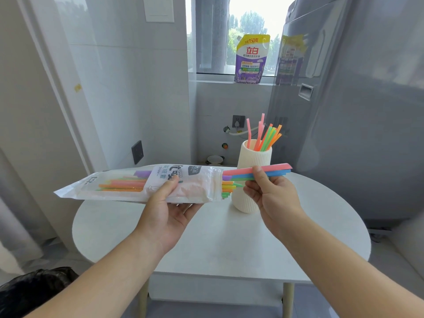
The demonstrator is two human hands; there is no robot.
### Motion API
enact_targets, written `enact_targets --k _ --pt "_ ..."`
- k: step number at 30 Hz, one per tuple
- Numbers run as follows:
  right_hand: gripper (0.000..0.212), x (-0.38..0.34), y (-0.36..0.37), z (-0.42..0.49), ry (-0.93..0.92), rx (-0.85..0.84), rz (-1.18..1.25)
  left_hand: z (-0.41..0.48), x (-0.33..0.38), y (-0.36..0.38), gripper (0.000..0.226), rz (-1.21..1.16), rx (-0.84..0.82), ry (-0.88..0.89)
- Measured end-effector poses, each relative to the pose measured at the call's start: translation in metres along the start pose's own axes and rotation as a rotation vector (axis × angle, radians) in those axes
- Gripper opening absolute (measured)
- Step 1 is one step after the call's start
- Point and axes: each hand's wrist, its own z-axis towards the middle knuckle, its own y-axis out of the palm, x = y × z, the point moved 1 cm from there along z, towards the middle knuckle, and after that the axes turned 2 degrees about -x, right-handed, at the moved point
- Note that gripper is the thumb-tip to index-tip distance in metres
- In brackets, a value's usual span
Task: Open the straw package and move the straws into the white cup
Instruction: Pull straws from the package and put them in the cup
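We are gripping the straw package (142,184) flat in our left hand (171,208), thumb pressing on top, above the table (229,244). Our right hand (274,198) is pinching a few straws (273,172) sticking from its open end. Behind them, the white cup (252,161) is holding more straws (267,134).

1. Two forearms come in from the bottom edge, both bare, with no sleeve in view.
2. The left hand (168,211) wears no glove, ring or watch.
3. The right hand (274,198) is likewise bare, its wrist unadorned, nails short and plain.
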Motion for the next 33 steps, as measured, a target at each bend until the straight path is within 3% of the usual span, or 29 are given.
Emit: enact_targets --k 5,13,18,27,33 --pt "0.018 -0.019 -0.005 -0.003 -0.105 -0.003 -0.068 0.0 0.003 -0.001 0.021 -0.005 0.008 0.012" --pt "0.017 -0.023 -0.003 -0.007 0.06 -0.125 0.188 -0.001 0.001 0.001 0.024 -0.012 0.011 0.0" --pt "0.017 -0.027 -0.004 -0.008 0.039 -0.119 0.224 -0.001 0.002 0.002 0.028 -0.021 0.022 -0.004" --pt "0.012 -0.047 -0.017 -0.007 -0.245 -0.057 -0.042 0.004 0.01 -0.005 0.033 -0.03 0.057 0.019" --pt "0.009 -0.08 -0.029 -0.009 -0.327 -0.032 -0.19 0.008 0.013 -0.009 0.038 -0.051 0.095 0.029"
